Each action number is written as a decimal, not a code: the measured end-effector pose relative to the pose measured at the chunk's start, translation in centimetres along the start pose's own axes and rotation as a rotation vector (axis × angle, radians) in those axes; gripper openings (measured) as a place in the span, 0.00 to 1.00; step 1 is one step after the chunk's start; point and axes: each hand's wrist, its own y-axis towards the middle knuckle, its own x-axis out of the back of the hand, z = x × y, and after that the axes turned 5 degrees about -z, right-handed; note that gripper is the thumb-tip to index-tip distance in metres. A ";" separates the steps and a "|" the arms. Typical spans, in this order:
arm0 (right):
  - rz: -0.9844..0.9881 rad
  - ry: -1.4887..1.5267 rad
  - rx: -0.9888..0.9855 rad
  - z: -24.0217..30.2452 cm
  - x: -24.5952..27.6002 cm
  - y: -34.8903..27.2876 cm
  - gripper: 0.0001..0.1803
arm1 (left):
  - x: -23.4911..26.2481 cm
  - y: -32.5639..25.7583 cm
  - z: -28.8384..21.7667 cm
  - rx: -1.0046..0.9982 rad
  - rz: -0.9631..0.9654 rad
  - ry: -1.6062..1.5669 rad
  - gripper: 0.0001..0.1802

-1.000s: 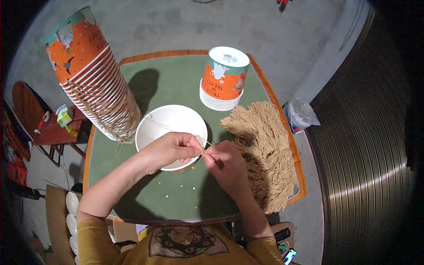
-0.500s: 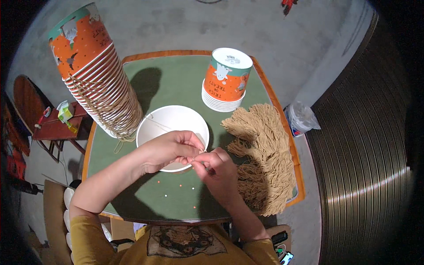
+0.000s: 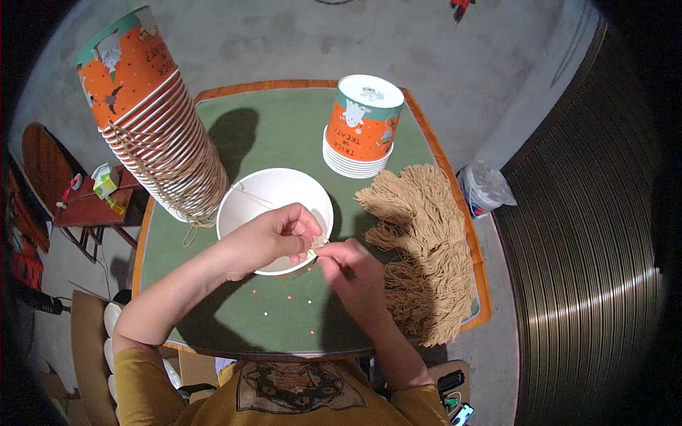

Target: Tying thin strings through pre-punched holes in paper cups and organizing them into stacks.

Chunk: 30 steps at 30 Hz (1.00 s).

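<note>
Both hands are closed at the near-right rim of the upright white bucket (image 3: 234, 216), the left hand (image 3: 273, 238) and the right hand (image 3: 353, 266) pinching the thin cord (image 3: 257, 198) between thumb and fingers; the exact lie of the cord at the fingertips is too small to tell. The cord crosses the bucket's interior from the far-left rim. For good control, brace the left hand against the rim, guide the cord end with the right, and pull evenly so the paper wall should not tear. The worktop (image 3: 284, 128) is covered in green cloth with an orange border and carries a tall bucket stack (image 3: 170, 135), a shorter inverted stack (image 3: 362, 135), a cord bundle (image 3: 433, 248) and scattered orange and white specks (image 3: 289, 297). Beyond it are a reddish bench (image 3: 96, 209) at left, a lined pail (image 3: 486, 190) and a ribbed shutter (image 3: 582, 234) at right.
</note>
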 end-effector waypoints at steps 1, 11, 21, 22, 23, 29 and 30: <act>-0.022 0.156 -0.210 0.1 0.0 -0.3 0.09 | -0.2 -0.2 0.1 0.001 0.001 0.001 0.10; -0.011 0.126 -0.329 1.4 -0.4 0.4 0.08 | -1.8 -1.6 -1.2 -0.486 -0.138 0.594 0.14; -0.043 0.219 -0.387 1.1 -0.5 0.1 0.07 | -1.5 -1.3 -1.7 -0.556 -0.037 0.678 0.20; -0.040 0.233 -0.419 1.2 -0.4 0.2 0.07 | -1.4 -1.2 -1.8 -0.556 -0.036 0.678 0.20; -0.038 0.246 -0.451 1.2 -0.4 0.3 0.07 | -1.4 -1.3 -1.9 -0.537 -0.009 0.662 0.20; -0.091 0.129 -0.344 0.9 -1.0 -0.2 0.07 | -1.5 -1.3 -1.6 -0.564 -0.032 0.726 0.16; -0.091 0.130 -0.344 0.7 -1.1 -0.2 0.07 | -1.6 -1.4 -1.5 -0.545 -0.047 0.728 0.12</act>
